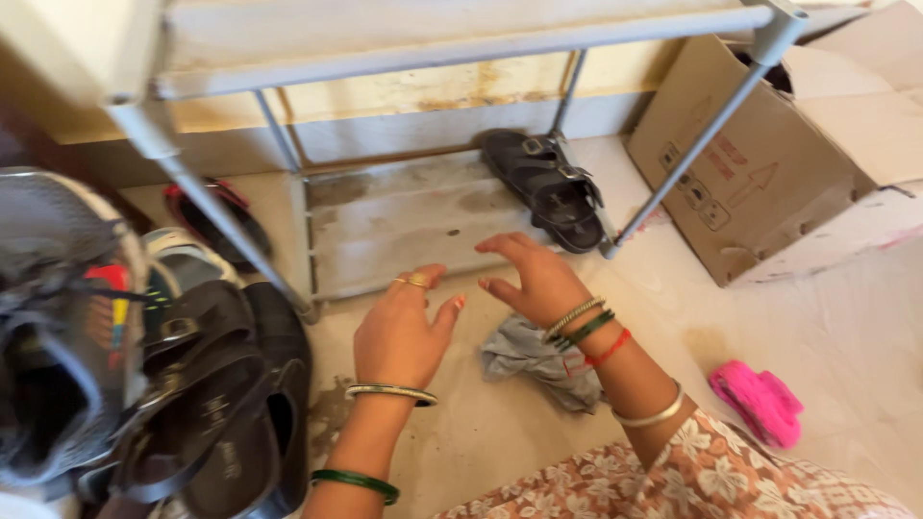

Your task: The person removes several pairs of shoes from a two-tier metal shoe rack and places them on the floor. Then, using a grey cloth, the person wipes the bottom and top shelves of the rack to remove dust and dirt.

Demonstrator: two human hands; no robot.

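Reaching forward over a dusty floor (500, 442), a person's two bare hands hover empty, fingers spread apart. The left hand (399, 332), wearing a gold ring and bangles, and the right hand (534, 279), with bangles and a red thread at the wrist, are close together. A crumpled grey cloth (534, 360) lies on the floor just beneath the right wrist, not gripped. Ahead stands a metal shoe rack (404, 221) whose low shelf carries a black sandal (548, 187). Dark sandals (221, 404) are piled at left. A cardboard box (798, 144) and a pink slipper (760, 402) sit at right.
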